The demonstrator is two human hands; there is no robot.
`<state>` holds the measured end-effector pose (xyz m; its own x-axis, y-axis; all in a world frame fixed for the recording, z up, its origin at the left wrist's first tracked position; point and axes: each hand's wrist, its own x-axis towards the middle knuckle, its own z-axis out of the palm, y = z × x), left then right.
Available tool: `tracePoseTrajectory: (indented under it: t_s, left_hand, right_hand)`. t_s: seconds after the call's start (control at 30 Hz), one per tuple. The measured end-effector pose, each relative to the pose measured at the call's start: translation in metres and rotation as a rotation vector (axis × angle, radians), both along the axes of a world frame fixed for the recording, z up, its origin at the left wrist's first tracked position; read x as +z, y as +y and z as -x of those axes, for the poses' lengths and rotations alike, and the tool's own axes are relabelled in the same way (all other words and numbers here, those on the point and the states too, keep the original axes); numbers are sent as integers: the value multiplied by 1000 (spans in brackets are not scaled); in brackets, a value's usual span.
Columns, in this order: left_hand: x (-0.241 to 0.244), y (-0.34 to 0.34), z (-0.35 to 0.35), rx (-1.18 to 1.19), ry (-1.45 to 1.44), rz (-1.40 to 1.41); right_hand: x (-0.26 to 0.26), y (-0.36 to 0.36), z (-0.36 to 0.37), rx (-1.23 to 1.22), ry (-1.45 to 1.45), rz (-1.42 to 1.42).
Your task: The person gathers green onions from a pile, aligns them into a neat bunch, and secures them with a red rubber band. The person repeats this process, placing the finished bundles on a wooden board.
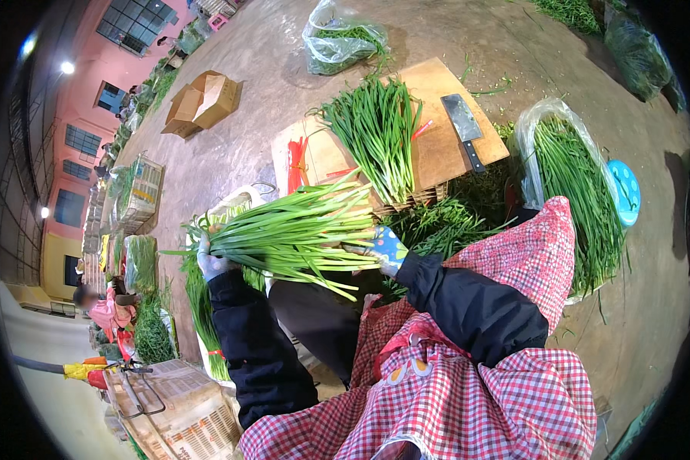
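My left hand (211, 259), in a pale glove, grips the leafy end of a large bunch of long green stalks, likely garlic greens (293, 227). At the bunch's paler stem end is my right hand (386, 250), in a blue patterned glove; its fingers are partly hidden by the stems. Beyond the bunch, a second pile of greens (374, 132) lies on a wooden board (437, 75). A cleaver (463, 123) with a black handle rests on the board's right part. Red ties (296, 164) lie at its left.
A plastic-lined container of greens (575, 195) stands at right, beside a blue stool (627, 192). Loose greens (437, 230) lie below the board. Farther off are a plastic bag of greens (345, 43) and an open cardboard box (204, 103). A person (109, 310) sits far left, near crates (178, 414).
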<state>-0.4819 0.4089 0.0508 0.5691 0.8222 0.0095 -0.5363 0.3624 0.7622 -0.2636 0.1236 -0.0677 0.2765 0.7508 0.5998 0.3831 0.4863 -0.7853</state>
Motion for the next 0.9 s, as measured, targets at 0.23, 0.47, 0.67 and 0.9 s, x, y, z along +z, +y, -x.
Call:
tracePoseTrajectory:
  t_s: [0.23,0.47,0.67,0.9]
  left_hand:
    - [-20,16,7,107,28,100]
    - [-30,20,6,266,69,20]
    - [-26,-3,-15,271,100,-54]
    - [-11,-24,-33,213,-15,178]
  right_hand:
    - [0,-70,-30,354,1026,526]
    - [7,-116,-60,-160,-365,784]
    - [36,-65,-31,-110,198,415]
    - [64,-33,3,132,1093,257]
